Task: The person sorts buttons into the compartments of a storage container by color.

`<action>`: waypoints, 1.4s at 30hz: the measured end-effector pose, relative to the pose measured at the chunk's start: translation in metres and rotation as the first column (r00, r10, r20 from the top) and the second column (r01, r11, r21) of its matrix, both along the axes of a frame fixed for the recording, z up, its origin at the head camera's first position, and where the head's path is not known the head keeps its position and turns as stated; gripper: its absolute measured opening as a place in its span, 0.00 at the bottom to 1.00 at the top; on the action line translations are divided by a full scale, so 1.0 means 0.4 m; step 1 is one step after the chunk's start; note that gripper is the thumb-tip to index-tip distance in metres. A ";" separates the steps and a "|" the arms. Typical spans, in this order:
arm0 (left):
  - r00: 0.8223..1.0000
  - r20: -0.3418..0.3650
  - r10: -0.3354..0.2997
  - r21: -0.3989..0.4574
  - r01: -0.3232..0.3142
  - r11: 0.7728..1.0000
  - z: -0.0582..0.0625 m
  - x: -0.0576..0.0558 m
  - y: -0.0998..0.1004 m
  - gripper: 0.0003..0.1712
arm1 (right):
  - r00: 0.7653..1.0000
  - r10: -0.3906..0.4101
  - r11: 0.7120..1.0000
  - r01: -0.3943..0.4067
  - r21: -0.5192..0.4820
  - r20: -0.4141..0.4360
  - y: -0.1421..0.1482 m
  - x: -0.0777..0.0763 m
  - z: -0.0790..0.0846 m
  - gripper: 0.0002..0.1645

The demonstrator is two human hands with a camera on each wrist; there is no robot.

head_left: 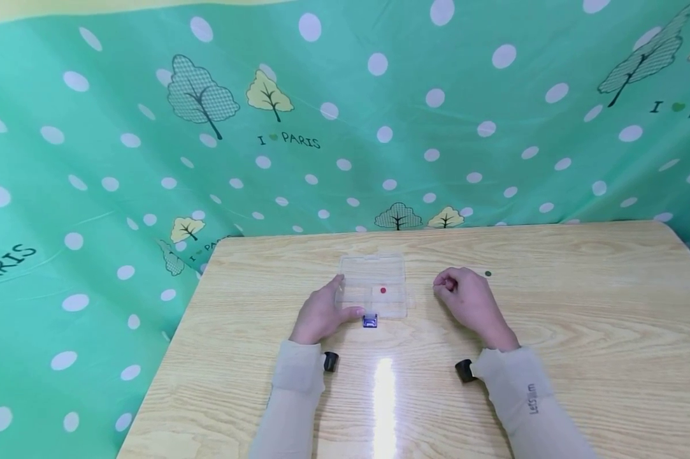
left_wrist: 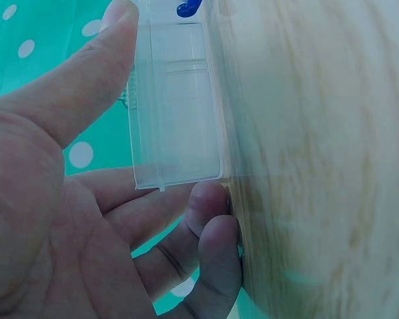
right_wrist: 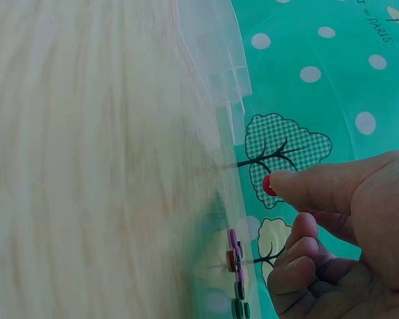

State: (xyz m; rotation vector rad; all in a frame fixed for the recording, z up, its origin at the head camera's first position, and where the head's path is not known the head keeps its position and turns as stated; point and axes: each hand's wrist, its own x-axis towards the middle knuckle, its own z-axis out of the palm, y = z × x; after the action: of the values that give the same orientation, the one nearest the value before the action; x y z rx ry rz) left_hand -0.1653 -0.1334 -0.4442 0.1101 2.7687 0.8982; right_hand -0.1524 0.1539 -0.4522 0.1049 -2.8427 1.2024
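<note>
An open clear plastic box (head_left: 387, 310) with compartments lies on the table, its lid folded back. My left hand (head_left: 324, 312) grips the box's left end, thumb at the near side and fingers at the far side. A blue latch (head_left: 370, 320) sits at the box's near edge. Inside the right compartment lies a red button (head_left: 383, 290). To the right of the box, my right hand (head_left: 471, 299) pinches another small red button (right_wrist: 268, 185) between thumb and forefinger, its other fingers curled. Past that hand lies a dark green button (head_left: 488, 273).
Several small buttons (right_wrist: 234, 260), purple, red and green, show on the table in the right wrist view; the right hand hides most of them in the head view. The wooden table (head_left: 608, 357) ends at a green dotted cloth (head_left: 345, 140) behind.
</note>
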 end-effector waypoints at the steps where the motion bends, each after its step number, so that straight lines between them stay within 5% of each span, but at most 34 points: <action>1: 1.000 0.000 0.000 0.000 0.000 1.000 0.001 0.000 0.000 0.56 | 1.000 0.002 1.000 -0.002 0.000 0.002 -0.002 0.000 0.000 0.08; 42: 1.000 -0.015 -0.001 -0.008 0.001 1.000 0.004 0.003 0.003 0.56 | 0.999 0.036 0.999 -0.036 -0.014 0.010 -0.075 -0.016 0.007 0.05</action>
State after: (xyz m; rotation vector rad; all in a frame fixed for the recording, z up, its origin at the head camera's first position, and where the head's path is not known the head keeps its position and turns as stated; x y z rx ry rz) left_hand -0.1642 -0.1320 -0.4424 0.1170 2.7854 0.8899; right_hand -0.1586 0.1238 -0.4496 0.1501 -2.8532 1.2327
